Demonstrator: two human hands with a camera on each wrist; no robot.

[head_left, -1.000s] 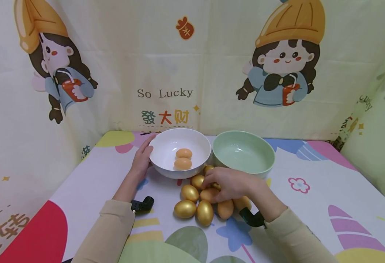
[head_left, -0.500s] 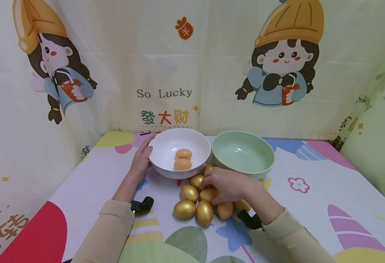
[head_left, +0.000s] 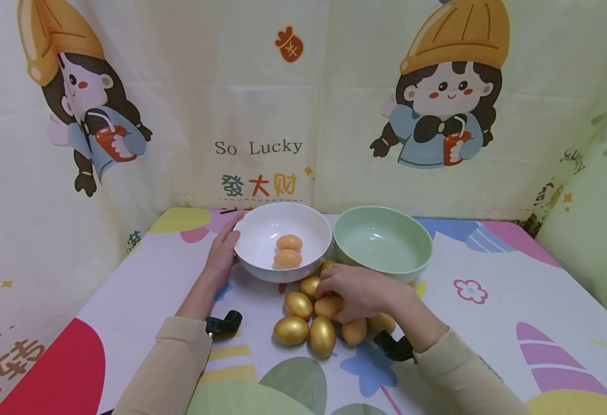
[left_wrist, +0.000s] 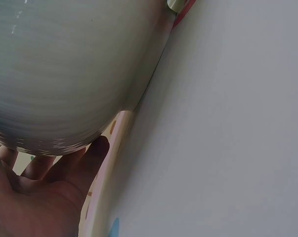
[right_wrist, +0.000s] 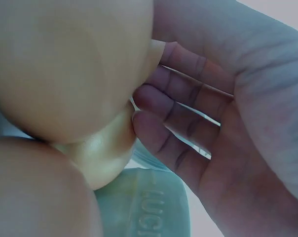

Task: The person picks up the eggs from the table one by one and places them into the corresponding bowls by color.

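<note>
A white bowl (head_left: 259, 229) holds two orange eggs (head_left: 288, 251). My left hand (head_left: 222, 253) rests flat against its left wall; the left wrist view shows the fingers (left_wrist: 70, 163) under the bowl's curve (left_wrist: 65, 69). In front of the bowls lies a pile of gold eggs (head_left: 291, 330) and orange eggs (head_left: 354, 331). My right hand (head_left: 336, 297) lies on top of the pile, fingers curled over an orange egg (head_left: 328, 306). In the right wrist view the bent fingers (right_wrist: 164, 123) touch that egg (right_wrist: 70, 64). The thumb is hidden.
A green bowl (head_left: 383, 239) with nothing in it stands right of the white one, close behind my right hand. A patterned cloth (head_left: 490, 300) covers the table. Printed fabric walls (head_left: 303, 115) close off the back and both sides.
My right hand has shifted slightly left and towards me over the egg pile, fingers closing on the orange egg. The left hand and both bowls have not moved.
</note>
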